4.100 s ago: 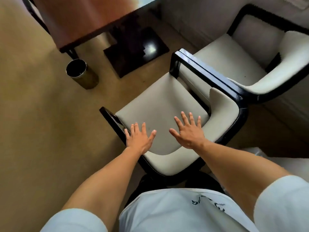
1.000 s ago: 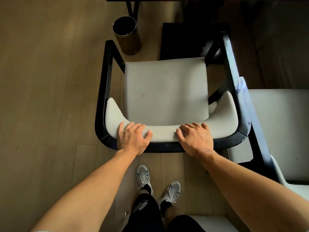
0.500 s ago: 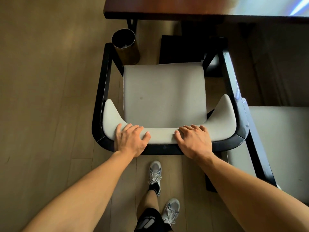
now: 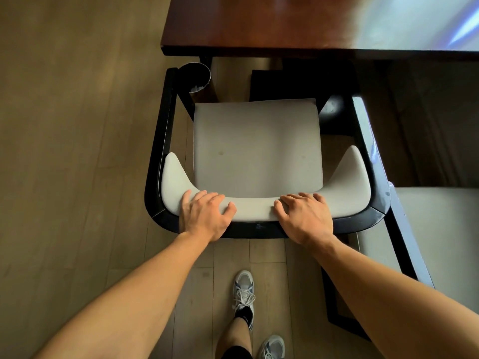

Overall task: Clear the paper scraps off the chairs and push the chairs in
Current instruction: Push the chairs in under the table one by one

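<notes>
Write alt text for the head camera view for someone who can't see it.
Both hands, left hand and right hand, grip the padded backrest of a black-framed chair facing a wooden table. A metal bin stands by its front left corner.

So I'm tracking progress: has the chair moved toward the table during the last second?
Yes. The chair has slid forward: its front now nears the table edge and its arm overlaps the bin.

Two chairs: one centre, second at 4 o'clock. One table, 12 o'clock. One bin, 11 o'clock. Two hands: left, right. Two shoes, 6 o'clock.
</notes>
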